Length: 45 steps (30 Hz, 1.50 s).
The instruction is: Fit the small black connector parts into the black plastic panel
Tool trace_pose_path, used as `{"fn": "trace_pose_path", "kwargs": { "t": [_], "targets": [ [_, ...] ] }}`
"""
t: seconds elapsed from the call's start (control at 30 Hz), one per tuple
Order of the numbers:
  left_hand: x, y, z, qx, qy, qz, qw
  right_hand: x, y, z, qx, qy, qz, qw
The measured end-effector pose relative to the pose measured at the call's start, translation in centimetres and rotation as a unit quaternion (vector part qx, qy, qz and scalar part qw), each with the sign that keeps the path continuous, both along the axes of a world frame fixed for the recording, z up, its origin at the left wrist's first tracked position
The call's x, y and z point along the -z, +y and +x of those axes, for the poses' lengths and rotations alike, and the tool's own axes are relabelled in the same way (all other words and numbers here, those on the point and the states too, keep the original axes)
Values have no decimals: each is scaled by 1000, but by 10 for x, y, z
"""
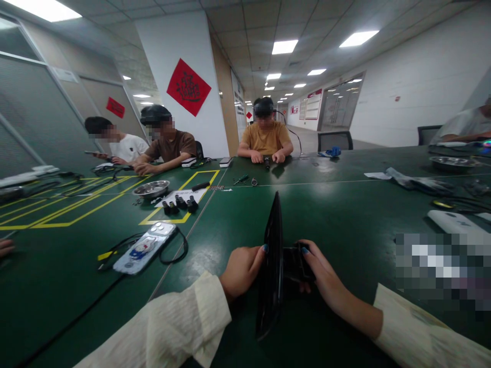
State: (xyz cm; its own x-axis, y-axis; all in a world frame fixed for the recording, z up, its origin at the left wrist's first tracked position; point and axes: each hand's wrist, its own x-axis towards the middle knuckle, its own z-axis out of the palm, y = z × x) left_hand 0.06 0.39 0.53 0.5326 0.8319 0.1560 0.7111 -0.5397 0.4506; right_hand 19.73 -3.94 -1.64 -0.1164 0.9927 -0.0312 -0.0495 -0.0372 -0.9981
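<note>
A thin black panel (273, 276) stands nearly edge-on above the green table, so its face hardly shows. My left hand (242, 270) is closed on its left side, thumb pressed to the panel and the other fingers mostly hidden. From the panel's right side juts a black bracket-like part (294, 261). Around the outer end of that part my right hand (320, 268) is closed, with the thumb on top and fingertips showing below. Whether the part is fixed to the panel I cannot tell.
On the green table (215, 240), left of my hands, lie a phone (146, 248) and black cable. Beyond are several black cylindrical parts (180, 203), a metal bowl (151, 189) and a screwdriver (241, 179). A white device (456, 225) lies right. Other people sit around the table.
</note>
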Motion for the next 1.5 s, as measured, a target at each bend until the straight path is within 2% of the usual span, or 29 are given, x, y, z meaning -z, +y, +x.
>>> {"fn": "trace_pose_path", "kwargs": {
  "t": [0.3,0.53,0.77,1.03,1.17,1.5],
  "targets": [
    [-2,-2,1,18,18,31,999,1,-1,0,1,-2,8,1000],
    [2,1,1,5,-9,-6,1000,1,1,0,-2,-3,2,1000],
    [-6,-2,4,-10,-18,-26,999,3,1,0,-9,-12,8,1000],
    [-5,1,1,16,88,79,993,2,1,2,-14,-7,-14,1000],
    [-5,1,-1,35,89,68,993,4,2,3,-22,-11,0,1000],
    [-3,1,0,15,28,8,999,3,3,4,-39,-3,-12,999]
  ]
}}
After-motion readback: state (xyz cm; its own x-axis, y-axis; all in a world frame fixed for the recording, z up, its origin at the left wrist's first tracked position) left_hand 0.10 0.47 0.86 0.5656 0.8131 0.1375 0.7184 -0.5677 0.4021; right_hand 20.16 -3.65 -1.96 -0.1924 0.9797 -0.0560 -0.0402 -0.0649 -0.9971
